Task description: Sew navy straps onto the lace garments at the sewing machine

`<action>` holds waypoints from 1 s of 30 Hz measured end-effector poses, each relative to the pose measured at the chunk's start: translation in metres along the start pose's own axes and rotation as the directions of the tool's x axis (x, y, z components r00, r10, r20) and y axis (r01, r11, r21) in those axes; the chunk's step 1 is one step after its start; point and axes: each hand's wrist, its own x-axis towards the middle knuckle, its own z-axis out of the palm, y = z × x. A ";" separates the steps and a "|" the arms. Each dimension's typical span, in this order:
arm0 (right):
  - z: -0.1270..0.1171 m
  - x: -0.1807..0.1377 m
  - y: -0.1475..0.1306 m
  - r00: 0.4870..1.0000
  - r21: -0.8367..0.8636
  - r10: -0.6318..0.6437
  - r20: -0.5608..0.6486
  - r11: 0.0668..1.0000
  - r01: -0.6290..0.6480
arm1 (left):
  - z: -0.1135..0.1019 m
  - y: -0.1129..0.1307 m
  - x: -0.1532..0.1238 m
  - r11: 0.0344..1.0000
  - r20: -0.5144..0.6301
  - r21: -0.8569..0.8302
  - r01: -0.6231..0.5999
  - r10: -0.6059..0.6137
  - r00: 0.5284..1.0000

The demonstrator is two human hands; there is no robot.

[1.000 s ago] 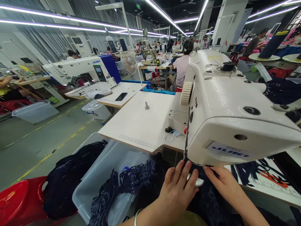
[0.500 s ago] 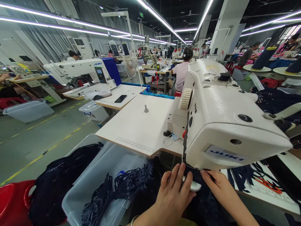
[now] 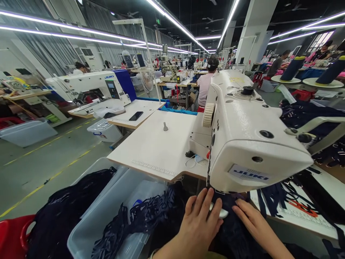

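Note:
A white sewing machine (image 3: 250,136) stands before me, its head over dark navy fabric (image 3: 229,205). My left hand (image 3: 198,219) lies at the machine's pale metal bed (image 3: 222,213), with its fingers stretched forward under the head. The fingertips reach close to the needle area, which the head partly hides. To the right, my right hand (image 3: 250,217) has its fingers closed together on the navy fabric. More of that dark cloth hangs below both hands.
Clear plastic bins (image 3: 81,230) with navy straps stand at left beside a red stool (image 3: 16,233). A white table (image 3: 153,144) extends behind the bed. Orange-handled scissors (image 3: 303,208) and navy strips lie on the right table. A person (image 3: 207,82) sits ahead.
My right hand has drawn slightly back from the machine head, and more fabric shows between the hands. My left hand stays almost in place. The whole view has shifted a little.

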 end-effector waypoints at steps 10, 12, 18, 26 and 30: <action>-0.051 -0.027 0.000 0.977 0.026 0.181 0.111 0.982 -0.185 | -0.011 -0.027 -0.001 0.962 -0.184 -0.261 0.085 -0.136 0.973; -0.059 -0.023 -0.025 0.974 0.079 0.190 0.126 0.977 -0.200 | -0.018 -0.048 -0.004 0.963 -0.240 -0.228 0.145 -0.200 0.950; -0.023 0.009 -0.084 0.953 -0.110 -0.265 -0.144 0.962 0.251 | -0.023 -0.089 -0.006 0.963 -0.250 -0.054 0.263 -0.268 0.931; 0.012 0.018 -0.086 0.924 -0.273 -0.239 -0.298 0.949 0.157 | -0.017 -0.033 0.000 0.911 0.124 -0.028 -0.411 0.411 0.903; 0.009 0.019 -0.078 0.968 0.207 0.127 -0.215 0.975 -0.082 | -0.019 -0.024 0.005 0.939 0.215 -0.096 -0.331 0.344 0.914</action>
